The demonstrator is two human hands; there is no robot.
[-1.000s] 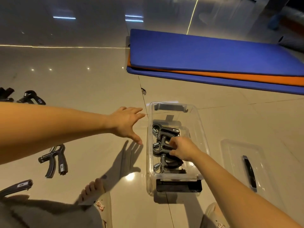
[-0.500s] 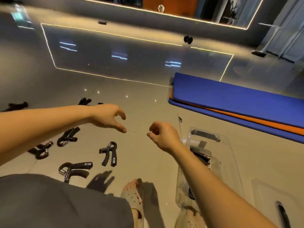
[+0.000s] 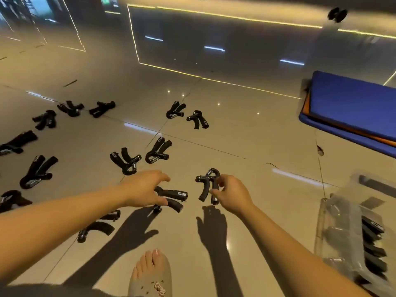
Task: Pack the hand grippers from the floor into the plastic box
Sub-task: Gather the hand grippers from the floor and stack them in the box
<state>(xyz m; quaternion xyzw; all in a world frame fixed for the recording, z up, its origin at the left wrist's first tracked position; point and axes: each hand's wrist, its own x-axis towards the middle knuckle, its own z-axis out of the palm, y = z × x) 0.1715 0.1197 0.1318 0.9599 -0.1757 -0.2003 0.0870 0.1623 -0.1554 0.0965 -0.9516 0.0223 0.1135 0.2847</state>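
Observation:
Several black hand grippers lie scattered over the shiny tiled floor. My right hand (image 3: 232, 195) pinches the right handle of one hand gripper (image 3: 204, 185), which still rests on the floor. Just above another hand gripper (image 3: 174, 195), my left hand (image 3: 143, 187) hovers with fingers spread and thumb low. The clear plastic box (image 3: 334, 221) stands at the right edge, with packed hand grippers (image 3: 372, 236) inside it.
More hand grippers lie ahead (image 3: 126, 160) (image 3: 157, 151), near my left arm (image 3: 96, 227) and far left. A blue and orange mat (image 3: 353, 101) lies at the right. My foot in a sandal (image 3: 150, 273) is at the bottom centre.
My right hand left the box and both hands swung left and down to the floor. The right hand has closed on a hand gripper's handle; the left has spread over another.

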